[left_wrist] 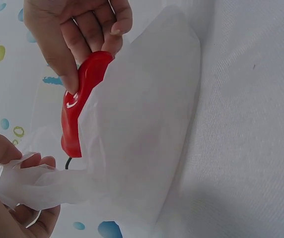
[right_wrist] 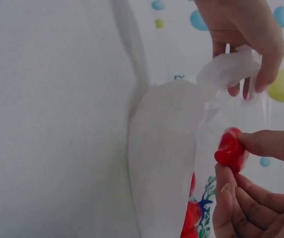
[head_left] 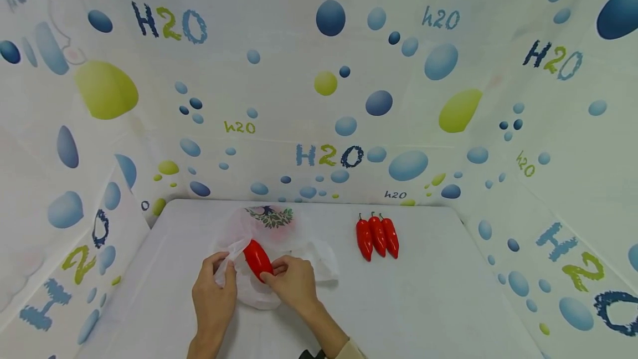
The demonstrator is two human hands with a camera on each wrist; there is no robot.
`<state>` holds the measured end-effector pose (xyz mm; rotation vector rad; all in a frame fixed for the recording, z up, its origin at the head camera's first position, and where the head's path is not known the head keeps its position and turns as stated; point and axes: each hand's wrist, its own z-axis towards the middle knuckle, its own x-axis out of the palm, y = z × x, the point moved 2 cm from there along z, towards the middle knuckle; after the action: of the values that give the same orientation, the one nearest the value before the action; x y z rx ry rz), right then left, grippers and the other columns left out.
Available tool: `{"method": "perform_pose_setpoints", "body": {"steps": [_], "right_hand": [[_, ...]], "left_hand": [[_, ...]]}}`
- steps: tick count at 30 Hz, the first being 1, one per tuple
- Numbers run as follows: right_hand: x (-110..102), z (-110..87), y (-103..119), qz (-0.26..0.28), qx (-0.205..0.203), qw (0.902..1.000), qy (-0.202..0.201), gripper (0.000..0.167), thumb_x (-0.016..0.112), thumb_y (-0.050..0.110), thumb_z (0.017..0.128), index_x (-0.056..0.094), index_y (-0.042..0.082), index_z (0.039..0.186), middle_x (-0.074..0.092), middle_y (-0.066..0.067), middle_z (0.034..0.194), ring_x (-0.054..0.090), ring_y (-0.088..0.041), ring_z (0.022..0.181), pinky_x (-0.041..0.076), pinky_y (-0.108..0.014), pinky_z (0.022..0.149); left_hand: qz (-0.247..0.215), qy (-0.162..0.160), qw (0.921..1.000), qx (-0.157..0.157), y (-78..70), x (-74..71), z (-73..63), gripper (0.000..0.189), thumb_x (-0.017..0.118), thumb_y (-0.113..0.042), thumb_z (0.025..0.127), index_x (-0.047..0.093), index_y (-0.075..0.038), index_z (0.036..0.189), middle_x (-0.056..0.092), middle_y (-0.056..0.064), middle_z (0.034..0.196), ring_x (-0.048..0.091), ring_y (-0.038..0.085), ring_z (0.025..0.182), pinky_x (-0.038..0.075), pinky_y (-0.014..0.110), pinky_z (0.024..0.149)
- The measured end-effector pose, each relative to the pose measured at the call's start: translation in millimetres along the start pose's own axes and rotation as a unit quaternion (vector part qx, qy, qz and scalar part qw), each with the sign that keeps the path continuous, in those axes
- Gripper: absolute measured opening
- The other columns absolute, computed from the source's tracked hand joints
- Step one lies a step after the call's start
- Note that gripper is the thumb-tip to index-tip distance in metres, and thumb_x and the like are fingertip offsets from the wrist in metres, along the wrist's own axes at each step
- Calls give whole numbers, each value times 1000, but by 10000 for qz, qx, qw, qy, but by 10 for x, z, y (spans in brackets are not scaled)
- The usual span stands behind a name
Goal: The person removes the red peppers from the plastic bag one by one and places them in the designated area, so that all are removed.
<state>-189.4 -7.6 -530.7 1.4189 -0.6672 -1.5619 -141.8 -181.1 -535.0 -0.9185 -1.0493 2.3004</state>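
Observation:
My left hand (head_left: 215, 288) grips the gathered edge of a thin white plastic bag (head_left: 256, 297), lifting one side of it. A glossy red pepper (head_left: 259, 259) is pinched near its lower end between the thumb and fingers of my right hand (head_left: 295, 284). The pepper tilts over the bag's mouth, its dark stem (left_wrist: 68, 162) towards the left hand in the left wrist view. More red shapes (right_wrist: 190, 218) show beside the bag's side in the right wrist view, partly hidden by the plastic. A tree print (head_left: 271, 216) marks the bag's far part, with a reddish tint beneath it.
Three red peppers (head_left: 377, 236) lie side by side on the white table (head_left: 423, 292), right of the bag, stems pointing away. A loose white flap of plastic (head_left: 324, 262) spreads right of my right hand. Patterned curtains (head_left: 319, 98) enclose the table's back and sides.

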Motion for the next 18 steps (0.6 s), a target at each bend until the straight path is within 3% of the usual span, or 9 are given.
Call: {"method": "perform_pose_setpoints", "body": {"steps": [11, 18], "right_hand": [[-82, 4, -32, 164, 167, 9995, -208, 21, 89, 26, 84, 79, 9, 92, 73, 7, 77, 65, 1, 64, 55, -20, 59], [-157, -24, -28, 459, 300, 9981, -278, 21, 88, 26, 85, 79, 10, 94, 72, 8, 77, 67, -2, 64, 57, -23, 59]], "left_hand": [[20, 37, 9999, -95, -4, 16, -11, 27, 68, -4, 98, 65, -3, 124, 72, 10, 99, 65, 18, 81, 35, 2, 84], [-81, -52, 9999, 45, 8, 17, -10, 27, 69, -3, 97, 66, -3, 124, 72, 8, 96, 63, 15, 79, 39, 7, 79]]}}
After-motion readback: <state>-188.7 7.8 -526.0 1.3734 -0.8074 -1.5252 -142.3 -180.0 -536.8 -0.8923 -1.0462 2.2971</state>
